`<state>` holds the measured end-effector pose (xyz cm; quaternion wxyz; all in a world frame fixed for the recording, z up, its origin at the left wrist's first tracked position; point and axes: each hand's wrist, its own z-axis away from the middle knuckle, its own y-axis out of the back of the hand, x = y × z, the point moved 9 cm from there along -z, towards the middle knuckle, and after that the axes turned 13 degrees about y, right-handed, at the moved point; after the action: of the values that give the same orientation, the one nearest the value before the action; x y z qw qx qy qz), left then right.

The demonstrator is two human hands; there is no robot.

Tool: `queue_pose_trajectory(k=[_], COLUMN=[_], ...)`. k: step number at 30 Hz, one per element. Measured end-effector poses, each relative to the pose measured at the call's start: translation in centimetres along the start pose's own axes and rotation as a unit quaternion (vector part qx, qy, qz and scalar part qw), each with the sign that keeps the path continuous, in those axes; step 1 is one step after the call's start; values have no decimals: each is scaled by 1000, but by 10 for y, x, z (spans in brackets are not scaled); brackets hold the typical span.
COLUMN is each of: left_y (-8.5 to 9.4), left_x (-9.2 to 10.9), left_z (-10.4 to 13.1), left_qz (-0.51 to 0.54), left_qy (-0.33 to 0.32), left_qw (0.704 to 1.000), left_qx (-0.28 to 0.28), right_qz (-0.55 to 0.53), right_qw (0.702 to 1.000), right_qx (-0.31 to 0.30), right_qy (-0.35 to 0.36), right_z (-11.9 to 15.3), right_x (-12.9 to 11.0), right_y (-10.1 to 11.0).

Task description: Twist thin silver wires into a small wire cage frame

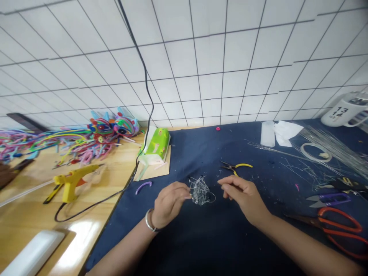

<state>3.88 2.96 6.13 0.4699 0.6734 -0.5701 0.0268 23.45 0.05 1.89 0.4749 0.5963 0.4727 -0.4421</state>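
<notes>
A tangled ball of thin silvery wire (201,191) is in the middle of the head view, above the dark blue cloth (198,245). My left hand (171,203), with a silver bangle at its wrist, pinches the ball's left side between thumb and fingers. A loose loop of wire sticks out on the right of the ball. My right hand (241,195) is a short way to the right, thumb and fingertips pressed together; whether a fine wire is between them is too small to see. Just beyond it lie yellow-handled pliers (234,167).
Red-handled scissors (340,226), purple snips (330,199), loose straight wires (339,149) and a wire coil (316,152) lie right. Left are a yellow glue gun (73,180), its black cord (94,209), a tissue pack (156,143) and colourful pipe cleaners (77,142). A mug (343,111) stands back right.
</notes>
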Motion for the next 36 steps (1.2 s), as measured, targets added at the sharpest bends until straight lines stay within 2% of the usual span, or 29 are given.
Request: queue_pose_trajectory(k=[2, 4, 8, 12, 15, 19, 28, 33, 36], left_y=[10, 16, 15, 8, 3, -2, -8, -8, -11], left_x=[-18, -33, -53, -62, -62, -56, -43, -46, -49], left_z=[-4, -6, -4, -2, -1, -1, -6, -6, -4], left_qz=[51, 123, 237, 278, 271, 255, 249, 260, 285], left_qy=[88, 144, 193, 226, 232, 219, 191, 194, 199], left_qw=[994, 979, 946, 927, 929, 939, 949, 946, 937], left_qx=[39, 76, 111, 109, 96, 78, 31, 8, -9], right_qz=[1, 0, -33, -78, -112, -125, -65, -70, -64], right_qw=[1000, 999, 996, 990, 984, 983, 994, 993, 993], right_qx=[9, 0, -42, -99, -125, -114, -69, -88, -78], right_qy=[-25, -47, -65, -61, -57, -77, -52, -46, -56], right_z=[-2, -2, 3, 10, 15, 20, 23, 20, 17], right_x=[10, 17, 25, 22, 13, 9, 19, 8, 5], right_y=[4, 1, -15, -33, -42, -45, -40, -40, -33])
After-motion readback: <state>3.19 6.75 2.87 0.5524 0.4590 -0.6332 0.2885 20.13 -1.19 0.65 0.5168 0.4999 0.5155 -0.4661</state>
